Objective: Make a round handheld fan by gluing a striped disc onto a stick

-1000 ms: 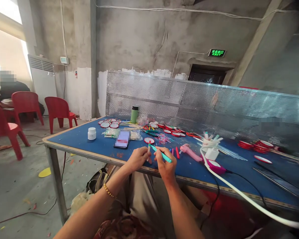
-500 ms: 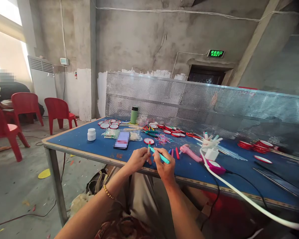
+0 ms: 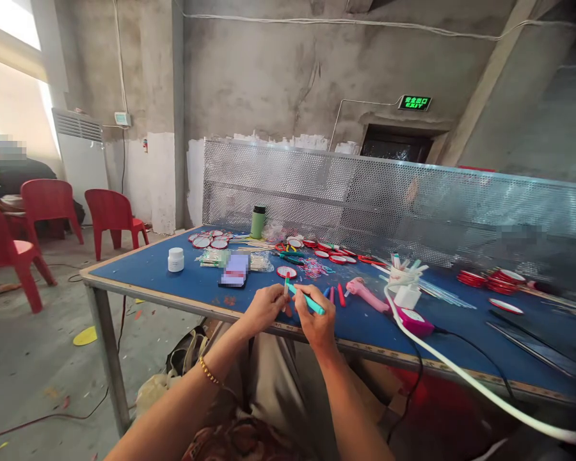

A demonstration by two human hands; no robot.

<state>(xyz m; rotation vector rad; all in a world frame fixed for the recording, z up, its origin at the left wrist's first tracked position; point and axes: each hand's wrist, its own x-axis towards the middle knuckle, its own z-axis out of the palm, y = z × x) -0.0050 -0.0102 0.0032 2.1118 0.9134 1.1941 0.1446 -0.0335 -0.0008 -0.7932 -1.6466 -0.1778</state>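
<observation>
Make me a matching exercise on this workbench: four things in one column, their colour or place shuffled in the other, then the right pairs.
Things
1. marker
2. small stick
3. jar
4. glue gun

Colour or place
A. white, on the left part of the table
B. pink, lying to the right of the hands
C. turquoise, in the right hand
D. between the fingers of the left hand

Right pairs: 1-C, 2-D, 3-A, 4-B
</observation>
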